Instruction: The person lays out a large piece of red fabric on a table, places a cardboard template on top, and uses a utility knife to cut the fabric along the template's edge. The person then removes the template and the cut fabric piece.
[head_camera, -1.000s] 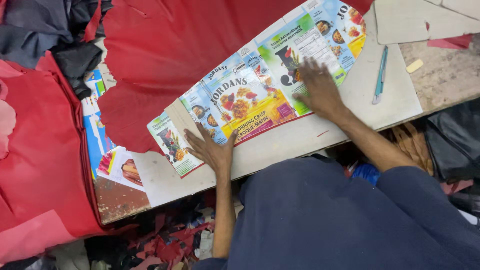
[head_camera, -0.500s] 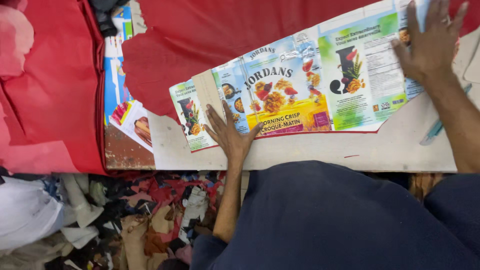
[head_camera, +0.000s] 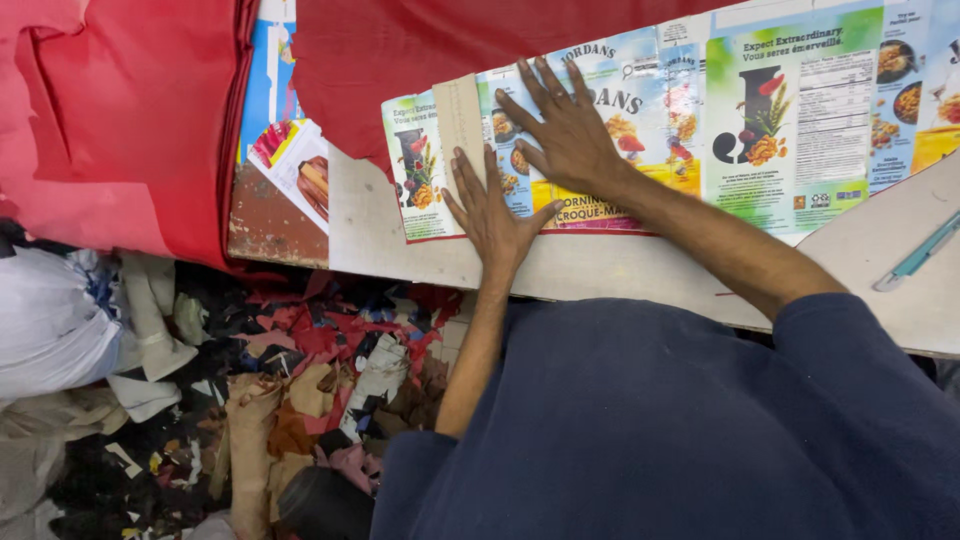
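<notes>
A flattened cereal box (head_camera: 790, 120), printed in bright colours, lies face up on a pale board (head_camera: 600, 270). My left hand (head_camera: 490, 210) presses flat on the box's left end, fingers spread. Just to its right my right hand (head_camera: 565, 125) also lies flat on the box, fingers apart and pointing away from me. Neither hand grips anything. A bare brown cardboard strip (head_camera: 460, 115) shows between the printed panels near my left hand.
Red fabric (head_camera: 130, 110) covers the table's far and left parts. More printed cardboard (head_camera: 295, 165) lies under it at the left. A light blue pen-like tool (head_camera: 915, 255) rests on the board at the right. Fabric scraps (head_camera: 280, 400) litter the floor below.
My right hand has moved left along the box, from its right end to beside my left hand. The view has shifted, bringing the box closer.
</notes>
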